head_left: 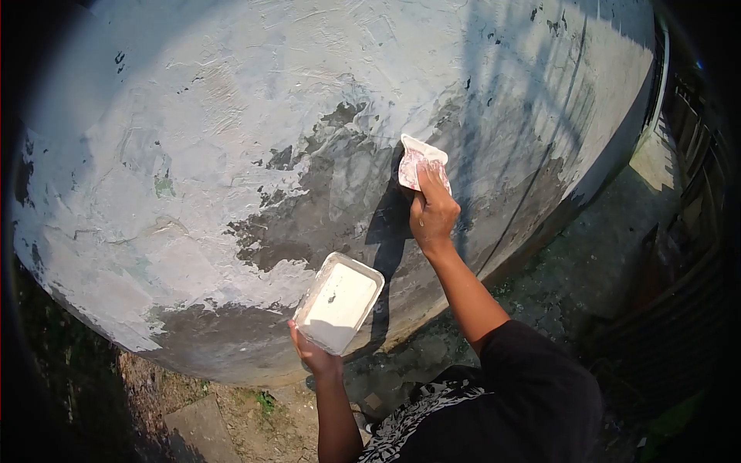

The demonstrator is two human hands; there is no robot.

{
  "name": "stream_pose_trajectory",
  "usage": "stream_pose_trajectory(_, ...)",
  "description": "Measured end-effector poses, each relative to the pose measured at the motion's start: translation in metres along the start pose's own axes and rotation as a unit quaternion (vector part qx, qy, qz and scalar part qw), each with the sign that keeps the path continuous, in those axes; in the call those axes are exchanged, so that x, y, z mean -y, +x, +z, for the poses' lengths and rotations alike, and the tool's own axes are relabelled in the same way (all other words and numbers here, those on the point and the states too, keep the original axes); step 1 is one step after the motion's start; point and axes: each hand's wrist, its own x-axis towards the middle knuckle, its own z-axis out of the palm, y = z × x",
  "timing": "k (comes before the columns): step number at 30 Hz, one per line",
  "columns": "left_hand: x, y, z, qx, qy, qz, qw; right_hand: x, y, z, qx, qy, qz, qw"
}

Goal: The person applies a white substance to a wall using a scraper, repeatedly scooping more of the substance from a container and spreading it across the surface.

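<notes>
1. Holding a shallow plastic tub [360,265] in left hand [315,356], near side of scene. Thumb up along the left wall, hand curled at the near-left corner; other fingers mostly hidden, so can't tell how far they wrap underneath.
2. Tub tilted, white paste [343,289] inside, one dark fleck in it. Likely moderate weight, load shifts with tilt; thin walls may flex. Best hold: palm under base, thumb on side. Smeared outside could be slippery.
3. Right hand [434,220] is farther out and to the right, closed on a red-and-white spreader [411,158]. Fingers partly extended over its face, gap small; far-side contact not visible.
4. Spreader is at the wall [231,116], beside a dark grey patch [347,177]; exact contact unclear. Looks light, thin, probably a bit springy. Grip broad near end, keep far edge free.
5. Wall coating is white, rough, ridged, mostly left and far. Shadows fall right.
</notes>
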Motion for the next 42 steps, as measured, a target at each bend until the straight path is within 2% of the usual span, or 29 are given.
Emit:
stream_pose_trajectory(2,-0.013,-0.007,0.003,-0.030,0.000,-0.006,1.000,0.007,-0.044,0.050,0.028,-0.036,-0.016,0.999)
stream_pose_trajectory(4,-0.016,-0.007,0.004,-0.058,-0.004,-0.014,0.998,0.017,-0.095,0.062,0.074,-0.035,-0.059,0.995)
stream_pose_trajectory(7,-0.012,-0.011,-0.002,-0.065,-0.018,-0.028,0.997,0.027,-0.125,0.034,0.112,0.017,-0.053,0.992)
stream_pose_trajectory(9,-0.008,-0.008,-0.004,-0.035,-0.013,-0.040,0.999,0.027,-0.109,0.004,0.127,0.041,-0.035,0.990)
stream_pose_trajectory(11,-0.007,-0.012,0.009,-0.044,-0.010,-0.045,0.998,0.018,-0.075,-0.024,0.103,0.112,0.052,0.987)
stream_pose_trajectory(13,-0.003,-0.012,0.013,-0.048,-0.010,-0.050,0.998,0.003,-0.033,-0.039,0.028,0.091,0.045,0.994)
stream_pose_trajectory(15,0.004,-0.010,0.008,0.011,-0.017,-0.062,0.998,-0.015,0.006,-0.042,-0.055,0.067,0.062,0.994)
stream_pose_trajectory(16,0.005,-0.012,0.007,0.013,-0.014,-0.064,0.998,-0.015,0.025,-0.045,-0.057,0.065,0.065,0.994)
stream_pose_trajectory(18,0.006,-0.014,0.008,0.006,-0.018,-0.064,0.998,-0.014,0.053,-0.049,0.014,0.040,0.248,0.968)
stream_pose_trajectory(19,0.005,-0.015,0.010,0.008,-0.017,-0.064,0.998,-0.011,0.050,-0.042,0.012,0.039,0.249,0.968)
stream_pose_trajectory(21,0.000,-0.019,0.015,-0.003,-0.022,-0.048,0.999,0.001,0.042,-0.012,-0.020,-0.030,0.109,0.993)
stream_pose_trajectory(25,-0.016,-0.024,0.024,-0.047,-0.023,-0.042,0.998,0.030,-0.018,0.017,0.043,-0.055,-0.057,0.996)
stream_pose_trajectory(28,-0.018,-0.021,0.029,-0.027,-0.030,-0.054,0.998,0.033,-0.052,0.003,0.104,-0.001,-0.117,0.988)
stream_pose_trajectory(29,-0.022,-0.022,0.038,-0.044,-0.013,-0.058,0.997,0.029,-0.054,-0.002,0.103,-0.002,-0.117,0.988)
stream_pose_trajectory(31,-0.023,-0.013,0.039,-0.047,0.001,-0.060,0.997,0.015,-0.053,-0.018,0.187,0.107,-0.067,0.974)
stream_pose_trajectory(32,-0.022,-0.011,0.036,-0.040,0.006,-0.058,0.998,0.006,-0.049,-0.025,0.179,0.106,-0.064,0.976)
stream_pose_trajectory(36,-0.015,-0.008,0.039,-0.005,0.008,-0.056,0.998,-0.037,0.001,-0.051,0.019,0.056,0.124,0.991)
stream_pose_trajectory(37,-0.014,-0.009,0.039,-0.007,0.010,-0.065,0.998,-0.047,0.008,-0.051,0.014,0.053,0.126,0.990)
stream_pose_trajectory(39,-0.011,-0.009,0.033,-0.018,0.021,-0.080,0.996,-0.062,0.014,-0.047,0.001,0.022,0.215,0.976)
stream_pose_trajectory(40,-0.011,-0.010,0.030,-0.015,0.021,-0.080,0.996,-0.063,0.007,-0.039,-0.002,0.021,0.215,0.976)
stream_pose_trajectory(42,-0.010,-0.011,0.025,-0.039,0.012,-0.081,0.996,-0.048,-0.016,-0.018,-0.040,-0.019,0.123,0.991)
